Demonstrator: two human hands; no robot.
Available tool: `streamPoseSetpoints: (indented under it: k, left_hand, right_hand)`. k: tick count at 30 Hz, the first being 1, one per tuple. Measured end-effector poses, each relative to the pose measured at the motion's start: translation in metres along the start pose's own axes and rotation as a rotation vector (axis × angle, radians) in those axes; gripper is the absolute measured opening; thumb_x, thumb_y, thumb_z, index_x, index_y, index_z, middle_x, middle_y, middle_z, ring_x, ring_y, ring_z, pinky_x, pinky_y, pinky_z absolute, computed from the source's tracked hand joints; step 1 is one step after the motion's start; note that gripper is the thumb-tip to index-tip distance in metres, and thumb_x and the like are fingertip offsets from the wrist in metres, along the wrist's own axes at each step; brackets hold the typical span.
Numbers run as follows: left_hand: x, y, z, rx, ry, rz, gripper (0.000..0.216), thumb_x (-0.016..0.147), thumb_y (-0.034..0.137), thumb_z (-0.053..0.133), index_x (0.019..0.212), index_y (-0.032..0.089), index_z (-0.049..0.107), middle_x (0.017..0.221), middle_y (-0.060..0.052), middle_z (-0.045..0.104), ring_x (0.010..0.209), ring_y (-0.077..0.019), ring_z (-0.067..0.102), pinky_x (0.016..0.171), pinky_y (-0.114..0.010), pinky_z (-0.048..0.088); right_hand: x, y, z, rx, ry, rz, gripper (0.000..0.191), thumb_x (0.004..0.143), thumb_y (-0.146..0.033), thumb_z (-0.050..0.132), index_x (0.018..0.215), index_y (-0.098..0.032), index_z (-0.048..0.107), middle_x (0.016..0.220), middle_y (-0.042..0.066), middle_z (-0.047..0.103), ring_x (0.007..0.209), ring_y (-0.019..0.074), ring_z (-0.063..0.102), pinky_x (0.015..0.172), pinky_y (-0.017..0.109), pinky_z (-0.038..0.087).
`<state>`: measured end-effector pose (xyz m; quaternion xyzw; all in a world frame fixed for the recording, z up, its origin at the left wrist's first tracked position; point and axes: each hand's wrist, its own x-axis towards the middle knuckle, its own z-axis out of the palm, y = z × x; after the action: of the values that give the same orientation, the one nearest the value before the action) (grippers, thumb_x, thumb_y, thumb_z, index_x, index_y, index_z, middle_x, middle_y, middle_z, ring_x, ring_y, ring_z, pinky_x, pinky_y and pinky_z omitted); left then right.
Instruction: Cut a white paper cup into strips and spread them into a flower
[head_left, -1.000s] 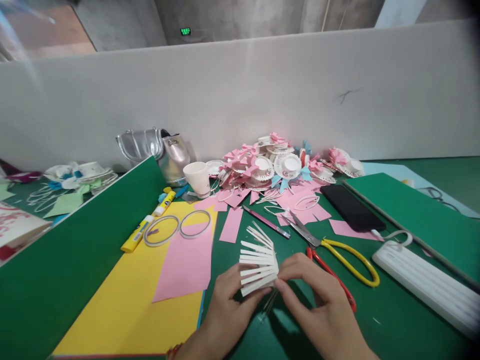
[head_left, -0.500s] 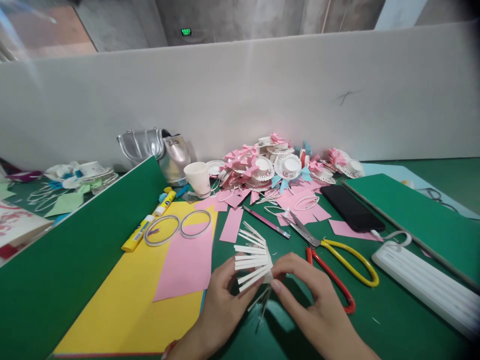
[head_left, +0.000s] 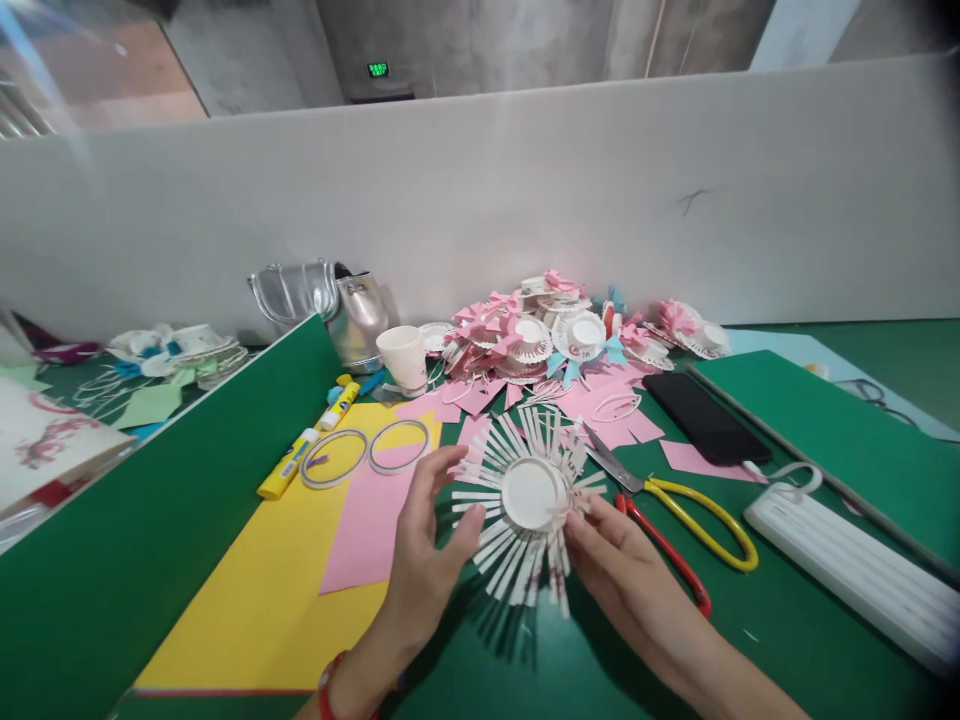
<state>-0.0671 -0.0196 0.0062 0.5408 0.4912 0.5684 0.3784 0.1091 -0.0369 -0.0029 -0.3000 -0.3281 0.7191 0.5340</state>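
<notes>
A white paper cup cut into narrow strips [head_left: 532, 495] is spread out like a sun, its round base facing me. My right hand [head_left: 626, 570] pinches it at the right side, thumb and fingers on the strips near the base. At the left, my left hand [head_left: 427, 550] has its thumb and fingers apart around the strip ends; whether the thumb touches them I cannot tell. Just right of the cut cup lie scissors [head_left: 637, 485] with one yellow and one red handle, blades partly hidden behind strips. A pink paper piece [head_left: 364, 530] lies beyond my left hand.
Yellow paper [head_left: 247, 600], two tape rolls [head_left: 334, 460] and glue sticks [head_left: 289, 463] lie left, beside an upright green board [head_left: 225, 430]. Stacked paper cups [head_left: 403, 358] and a pile of pink-trimmed paper hats [head_left: 525, 340] stand behind. A phone [head_left: 705, 420] and power strip [head_left: 855, 570] lie right.
The cut cup has turned from side-on to base-facing, its strips now fanned all round. My left hand has loosened and moved left; my right hand still holds it.
</notes>
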Motion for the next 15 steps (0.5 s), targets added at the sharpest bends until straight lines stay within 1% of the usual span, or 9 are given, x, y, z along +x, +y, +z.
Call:
streamPoseSetpoints:
  k: [2,4,7,8,9,11,13,15]
  left_hand:
    - [0.0,0.0,0.001,-0.091,0.083,-0.03,0.04,0.071,0.034,0.066,0.107,0.023,0.054,0.117,-0.007,0.056,0.114,-0.0245,0.048,0.094,-0.034,0.039]
    - [-0.002,0.003,0.003,-0.251,0.086,-0.182,0.045,0.069,0.036,0.068,0.108,0.023,0.053,0.116,-0.007,0.058,0.11,-0.0256,0.053,0.09,-0.035,0.043]
    - [-0.005,0.011,0.006,-0.525,-0.076,-0.554,0.046,0.072,0.039,0.065,0.113,0.02,0.055,0.11,-0.009,0.065,0.102,-0.0273,0.06,0.086,-0.038,0.046]
    - [-0.007,0.014,0.007,-0.584,-0.111,-0.602,0.045,0.072,0.037,0.066,0.112,0.019,0.056,0.107,-0.009,0.067,0.101,-0.0275,0.061,0.084,-0.038,0.047]
    - [-0.008,0.017,0.009,-0.617,-0.13,-0.598,0.044,0.07,0.033,0.068,0.11,0.017,0.058,0.104,-0.01,0.068,0.099,-0.0278,0.062,0.084,-0.037,0.047]
    - [-0.01,0.022,0.012,-0.645,-0.132,-0.588,0.039,0.068,0.026,0.071,0.104,0.015,0.062,0.099,-0.01,0.071,0.098,-0.0277,0.063,0.084,-0.036,0.048]
    - [-0.013,0.025,0.015,-0.646,-0.086,-0.563,0.034,0.066,0.023,0.072,0.098,0.014,0.065,0.096,-0.009,0.072,0.097,-0.0278,0.064,0.085,-0.035,0.047]
    - [-0.015,0.026,0.018,-0.637,-0.021,-0.528,0.034,0.063,0.021,0.074,0.095,0.014,0.066,0.094,-0.009,0.073,0.098,-0.0281,0.063,0.087,-0.036,0.047]
  right_hand:
    - [-0.001,0.001,0.001,0.093,-0.044,0.03,0.012,0.08,-0.032,0.069,0.089,-0.024,0.071,0.084,0.002,0.069,0.082,0.0165,0.061,0.08,0.027,0.047]
    - [0.0,0.003,0.001,0.13,-0.072,0.02,0.017,0.078,-0.033,0.071,0.094,-0.026,0.072,0.092,0.003,0.072,0.093,0.0194,0.062,0.088,0.031,0.044]
    - [0.003,0.006,0.001,0.123,-0.112,-0.014,0.02,0.08,-0.033,0.07,0.099,-0.027,0.071,0.103,0.005,0.071,0.103,0.0216,0.06,0.095,0.035,0.041]
    - [0.004,0.008,0.001,0.112,-0.119,-0.017,0.021,0.081,-0.033,0.068,0.101,-0.027,0.071,0.105,0.005,0.071,0.105,0.0217,0.059,0.096,0.036,0.04]
    - [0.006,0.01,0.0,0.096,-0.117,-0.016,0.021,0.082,-0.033,0.067,0.102,-0.028,0.07,0.107,0.005,0.07,0.106,0.0218,0.059,0.097,0.036,0.04]
    - [0.009,0.013,0.0,0.061,-0.093,-0.009,0.023,0.08,-0.035,0.069,0.101,-0.028,0.07,0.109,0.004,0.07,0.108,0.0226,0.058,0.097,0.037,0.04]
    - [0.011,0.016,-0.001,0.026,-0.052,-0.009,0.025,0.075,-0.037,0.073,0.097,-0.027,0.07,0.107,0.004,0.07,0.107,0.0239,0.059,0.097,0.039,0.04]
    - [0.012,0.018,-0.002,0.0,-0.016,-0.011,0.026,0.073,-0.039,0.074,0.095,-0.027,0.07,0.106,0.004,0.07,0.108,0.0244,0.059,0.098,0.041,0.039]
